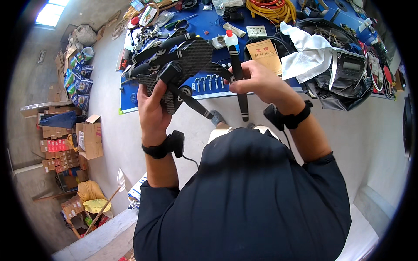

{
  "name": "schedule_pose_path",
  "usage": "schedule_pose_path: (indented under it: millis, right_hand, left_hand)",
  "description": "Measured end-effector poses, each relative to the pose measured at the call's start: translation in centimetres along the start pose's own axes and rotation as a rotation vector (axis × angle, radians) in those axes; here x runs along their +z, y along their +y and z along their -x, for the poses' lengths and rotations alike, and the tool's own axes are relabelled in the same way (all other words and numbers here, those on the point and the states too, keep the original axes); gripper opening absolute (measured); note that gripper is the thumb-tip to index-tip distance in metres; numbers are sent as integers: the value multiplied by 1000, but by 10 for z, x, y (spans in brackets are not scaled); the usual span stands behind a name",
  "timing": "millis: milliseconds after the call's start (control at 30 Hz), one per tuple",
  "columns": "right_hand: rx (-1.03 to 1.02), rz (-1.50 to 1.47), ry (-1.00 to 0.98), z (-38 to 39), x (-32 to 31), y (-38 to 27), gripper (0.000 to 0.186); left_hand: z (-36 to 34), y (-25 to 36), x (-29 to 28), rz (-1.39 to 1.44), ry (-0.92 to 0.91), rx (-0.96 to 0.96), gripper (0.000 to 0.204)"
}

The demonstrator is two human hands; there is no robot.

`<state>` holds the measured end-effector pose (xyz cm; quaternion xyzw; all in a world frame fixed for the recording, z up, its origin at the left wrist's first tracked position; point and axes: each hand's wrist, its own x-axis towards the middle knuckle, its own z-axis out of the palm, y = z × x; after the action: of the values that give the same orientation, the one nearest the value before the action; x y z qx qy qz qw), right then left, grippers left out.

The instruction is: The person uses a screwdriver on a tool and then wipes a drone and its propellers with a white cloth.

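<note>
Held up near the blue workbench [130, 104]: carbon-fibre drone frame [187, 56], gripped by left hand [153, 104]; right hand [257, 78] pinching a folding arm [238, 82]. Probably light, stiff, brittle-edged; best grasped at central plate.

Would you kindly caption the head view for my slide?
Both hands, left and right, hold a black carbon-fibre drone frame above a blue workbench.

I stand on a pale grey concrete floor [117, 143], facing a blue tabletop [204, 26] crowded with tools, a coil of yellow cable [270, 11] and a white cloth [305, 54]. Along the wall on my left sit stacked cardboard boxes [61, 148] and bags. Daylight falls from a bright window [50, 13] at the upper left.
</note>
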<state>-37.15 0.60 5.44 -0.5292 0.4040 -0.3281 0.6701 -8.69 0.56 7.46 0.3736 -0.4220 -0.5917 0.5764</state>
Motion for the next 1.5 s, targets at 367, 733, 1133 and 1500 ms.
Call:
schedule_pose_path:
  millis: [367,733,1133,1500]
  right_hand:
    - [67,94,-132,-5,-31,-15,37]
    - [-179,-913,60,-27,-4,16,40]
    - [-100,-582,-41,-7,47,36,48]
    - [-26,-346,-3,-10,53,36,38]
  left_hand:
    - [1,10,2,49,-91,-99,40]
    - [2,-4,6,284,60,-176,33]
    - [18,-18,7,127,16,-228,31]
    - [20,-32,13,160,-11,-254,26]
